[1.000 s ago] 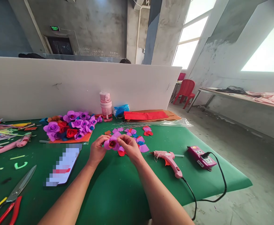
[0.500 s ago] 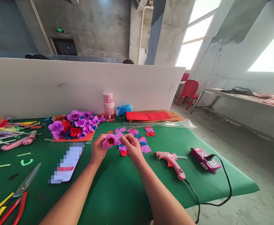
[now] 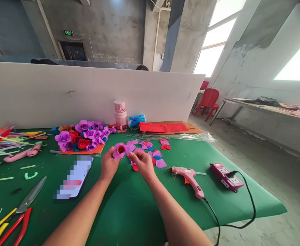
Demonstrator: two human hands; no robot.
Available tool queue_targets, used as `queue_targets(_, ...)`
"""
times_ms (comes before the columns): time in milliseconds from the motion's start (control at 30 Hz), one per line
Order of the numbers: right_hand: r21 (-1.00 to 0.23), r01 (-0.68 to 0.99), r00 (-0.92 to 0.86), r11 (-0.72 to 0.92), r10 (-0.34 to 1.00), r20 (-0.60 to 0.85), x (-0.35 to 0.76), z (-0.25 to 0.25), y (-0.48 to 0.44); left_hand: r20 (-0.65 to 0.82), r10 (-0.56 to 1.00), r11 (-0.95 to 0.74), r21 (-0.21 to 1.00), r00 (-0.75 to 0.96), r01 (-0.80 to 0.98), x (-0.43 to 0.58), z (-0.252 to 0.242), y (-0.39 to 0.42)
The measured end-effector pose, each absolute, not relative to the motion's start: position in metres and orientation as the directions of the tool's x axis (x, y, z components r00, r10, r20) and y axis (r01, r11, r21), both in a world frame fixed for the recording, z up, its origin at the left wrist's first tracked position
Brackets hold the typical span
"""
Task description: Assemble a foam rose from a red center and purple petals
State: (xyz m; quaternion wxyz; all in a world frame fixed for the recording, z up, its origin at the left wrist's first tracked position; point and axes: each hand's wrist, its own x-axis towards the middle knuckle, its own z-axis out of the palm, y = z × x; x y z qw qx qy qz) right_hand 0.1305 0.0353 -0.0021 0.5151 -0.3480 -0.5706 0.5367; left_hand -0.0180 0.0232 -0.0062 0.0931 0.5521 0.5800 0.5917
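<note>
My left hand (image 3: 109, 164) is closed round the base of a small foam rose (image 3: 120, 150) with purple outer petals and a red centre, held just above the green table (image 3: 129, 205). My right hand (image 3: 142, 162) is beside it, thumb and fingers pinched near the rose's right edge; I cannot make out what they hold. Loose purple, red and blue petals (image 3: 152, 150) lie scattered right behind both hands.
A pile of finished foam roses (image 3: 81, 135) sits at the back left. A phone (image 3: 73, 177) lies left of my arms, scissors (image 3: 29, 198) and red-handled pliers (image 3: 16, 227) nearer. A pink glue gun (image 3: 188, 176), its cable and a power strip (image 3: 225, 175) lie right. A white board (image 3: 88, 92) backs the table.
My left hand has lifted and turned the rose slightly to the left. My right hand has dropped a little away from it.
</note>
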Motion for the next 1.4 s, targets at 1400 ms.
queue_targets(1400,-0.975,0.010,-0.115,0.223,0.969,0.220,0.131,0.008,0.026,0.732,0.679,-0.480,0.501,-0.057,0.720,-0.015,0.000,0.014)
